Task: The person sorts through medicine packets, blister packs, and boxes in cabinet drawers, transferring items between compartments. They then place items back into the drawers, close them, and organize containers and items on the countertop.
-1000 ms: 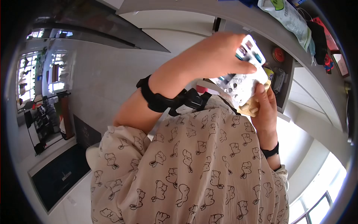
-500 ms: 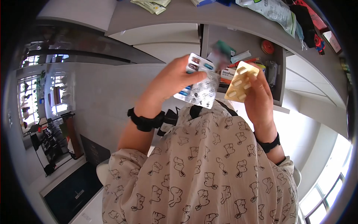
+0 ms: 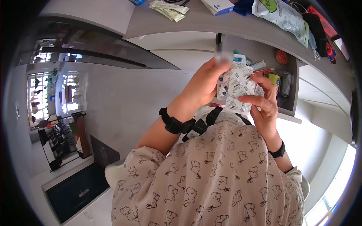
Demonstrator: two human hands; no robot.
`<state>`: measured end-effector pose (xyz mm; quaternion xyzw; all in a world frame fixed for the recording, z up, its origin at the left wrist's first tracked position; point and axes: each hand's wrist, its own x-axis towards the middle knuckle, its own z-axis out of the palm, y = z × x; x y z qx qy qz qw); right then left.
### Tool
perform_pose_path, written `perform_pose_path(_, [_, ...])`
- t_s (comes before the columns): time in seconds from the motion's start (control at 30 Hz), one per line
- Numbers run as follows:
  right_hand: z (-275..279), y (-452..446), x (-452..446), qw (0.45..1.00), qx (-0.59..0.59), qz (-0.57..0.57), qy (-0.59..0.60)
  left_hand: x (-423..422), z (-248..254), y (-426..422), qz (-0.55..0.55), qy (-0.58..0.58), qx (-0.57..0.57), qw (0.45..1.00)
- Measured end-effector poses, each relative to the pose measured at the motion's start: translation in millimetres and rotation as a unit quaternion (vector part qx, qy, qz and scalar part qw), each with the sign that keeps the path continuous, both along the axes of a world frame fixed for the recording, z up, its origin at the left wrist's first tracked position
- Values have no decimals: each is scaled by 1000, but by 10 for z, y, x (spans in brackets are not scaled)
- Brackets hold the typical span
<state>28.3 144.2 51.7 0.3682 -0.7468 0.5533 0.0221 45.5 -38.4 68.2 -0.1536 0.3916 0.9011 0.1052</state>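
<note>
**Two hands at one stack: foil-backed blister pack (image 3: 241,87) between them**

Foil pack sits printed side up, in front of the torso, near the open drawer (image 3: 295,88). Long axis runs roughly away from the body, one short end toward the shirt (image 3: 211,169). Left hand (image 3: 203,86) is closed on the stack from the left edge; blur around the thumb tip. Capsule blister pack (image 3: 221,94) lies underneath, poking out left and at top. Right hand (image 3: 267,107) comes from the right, two fingertips touching the foil face, spread along its length. Right thumb hidden, so can't tell pinch from light contact. Both hands equally near.
</note>
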Motion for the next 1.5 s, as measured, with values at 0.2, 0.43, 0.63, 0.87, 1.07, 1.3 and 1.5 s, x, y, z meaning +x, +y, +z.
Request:
perform_pose_path(0.2, [-105, -75, 14, 998, -63, -1, -12, 10, -59, -7, -20, 111, -169, 979])
perform_pose_path(0.43, [17, -58, 7, 989, -100, -25, -108, 29, 52, -3, 15, 109, -279, 954])
perform_pose_path(0.63, [33, -92, 20, 858, -66, 119, -495, 21, 33, 41, 69, 142, -333, 930])
perform_pose_path(0.87, [65, -144, -11, 825, -130, 99, -541, -18, 178, 24, 38, 142, -393, 908])
perform_pose_path(1.07, [34, -111, -191, 845, -258, -49, -466, 88, 73, 115, 72, 169, -173, 968])
perform_pose_path(1.3, [158, -146, -386, 843, -305, -50, -441, 73, 105, 244, 44, 171, -116, 977])
perform_pose_path(1.5, [159, -121, -429, 844, -305, -31, -440, 114, 82, 324, 63, 179, -139, 972])
